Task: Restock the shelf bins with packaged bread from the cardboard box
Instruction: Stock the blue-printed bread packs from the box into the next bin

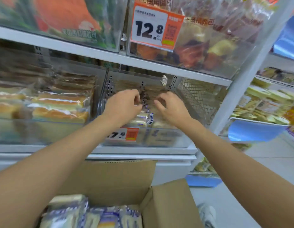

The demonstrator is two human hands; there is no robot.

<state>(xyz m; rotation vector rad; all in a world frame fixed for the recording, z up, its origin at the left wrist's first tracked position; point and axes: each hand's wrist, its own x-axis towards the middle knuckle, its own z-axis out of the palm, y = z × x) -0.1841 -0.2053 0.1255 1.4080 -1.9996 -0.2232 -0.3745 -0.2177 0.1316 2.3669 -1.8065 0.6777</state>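
Blue-edged bread pack (146,109) stands on edge at frame centre, between hands; left hand (125,104) pinches it, right hand (169,107) curled, grip unclear.

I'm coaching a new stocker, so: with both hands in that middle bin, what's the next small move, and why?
Probably let go of the bread packets and draw both hands back to the cardboard box. The left hand and right hand are inside the bin, fingers curled at the packets, and the box holds spare packets.
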